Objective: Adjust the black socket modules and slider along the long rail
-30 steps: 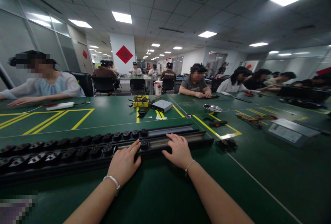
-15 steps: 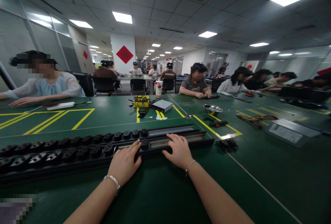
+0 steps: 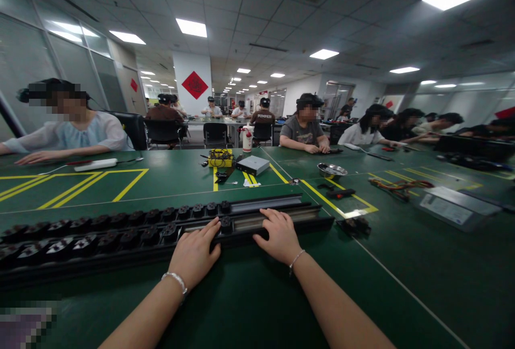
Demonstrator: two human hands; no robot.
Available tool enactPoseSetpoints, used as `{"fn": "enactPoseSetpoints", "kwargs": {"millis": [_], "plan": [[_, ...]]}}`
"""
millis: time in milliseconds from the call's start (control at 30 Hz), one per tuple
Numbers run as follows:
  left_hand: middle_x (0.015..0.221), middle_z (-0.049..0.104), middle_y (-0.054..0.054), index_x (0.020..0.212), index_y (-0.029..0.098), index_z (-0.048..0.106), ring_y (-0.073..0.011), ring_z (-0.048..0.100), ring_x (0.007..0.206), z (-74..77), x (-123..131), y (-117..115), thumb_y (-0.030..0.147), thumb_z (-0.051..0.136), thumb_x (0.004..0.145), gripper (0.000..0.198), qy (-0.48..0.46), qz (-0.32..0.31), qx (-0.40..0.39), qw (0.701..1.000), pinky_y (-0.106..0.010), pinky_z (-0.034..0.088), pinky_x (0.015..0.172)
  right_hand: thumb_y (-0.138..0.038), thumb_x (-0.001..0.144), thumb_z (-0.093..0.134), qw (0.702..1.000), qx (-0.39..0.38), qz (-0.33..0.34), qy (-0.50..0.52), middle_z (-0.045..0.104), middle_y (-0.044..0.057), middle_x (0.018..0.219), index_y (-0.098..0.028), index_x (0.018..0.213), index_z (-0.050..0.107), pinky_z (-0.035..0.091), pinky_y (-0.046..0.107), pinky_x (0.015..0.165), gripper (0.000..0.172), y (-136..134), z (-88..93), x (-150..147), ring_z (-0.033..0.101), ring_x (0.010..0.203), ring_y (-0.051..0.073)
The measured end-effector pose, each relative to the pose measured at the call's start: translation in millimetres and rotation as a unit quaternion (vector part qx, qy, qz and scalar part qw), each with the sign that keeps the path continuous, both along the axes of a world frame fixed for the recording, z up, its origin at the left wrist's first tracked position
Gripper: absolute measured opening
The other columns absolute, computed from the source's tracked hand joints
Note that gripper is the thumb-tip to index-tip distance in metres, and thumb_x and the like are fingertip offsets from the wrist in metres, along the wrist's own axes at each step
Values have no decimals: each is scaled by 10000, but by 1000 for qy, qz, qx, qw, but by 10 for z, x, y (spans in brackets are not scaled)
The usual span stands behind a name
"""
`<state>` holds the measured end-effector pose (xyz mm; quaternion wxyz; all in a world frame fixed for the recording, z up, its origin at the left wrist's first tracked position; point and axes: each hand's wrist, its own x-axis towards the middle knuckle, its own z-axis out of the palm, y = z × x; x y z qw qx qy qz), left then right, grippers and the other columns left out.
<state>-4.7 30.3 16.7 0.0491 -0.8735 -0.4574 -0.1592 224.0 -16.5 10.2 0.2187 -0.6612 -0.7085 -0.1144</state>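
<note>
**Left hand (image 3: 195,249) and right hand (image 3: 279,233) laid half-open on a black rail (image 3: 237,236)**

The left hand is held half-open, palm down, with its fingers laid over the rail and the index fingertip set just beside a single black module (image 3: 226,224). The right hand is likewise half-open, its fingers spread over the channel and its thumb placed at the near wall.

The rail is set on the green tabletop (image 3: 257,295), with its long axis run crosswise, from lower left to slightly higher at right. Its right end is seen past the right hand; its left end is cut off by the frame edge. A second rail (image 3: 263,205) is laid alongside, roughly parallel, on the far side.

Both rails are black-walled and filled toward the left with rows of dark, rounded modules, some catching glare. Toward the right, a paler channel floor is exposed in each.
</note>
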Motion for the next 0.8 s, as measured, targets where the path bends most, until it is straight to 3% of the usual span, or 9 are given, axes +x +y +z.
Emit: {"fn": "enactPoseSetpoints", "kwargs": {"millis": [800], "plan": [[1349,412,25,1234,286,445,-188,580,950,3,9,7,316,415,781,455,2,-1,4,1000,-355,375,808,-464,727,528,1000,8,1,2,485,38,1266,-214,786,606,214,407,966,269,0,-9,9,370,1168,219]]}}
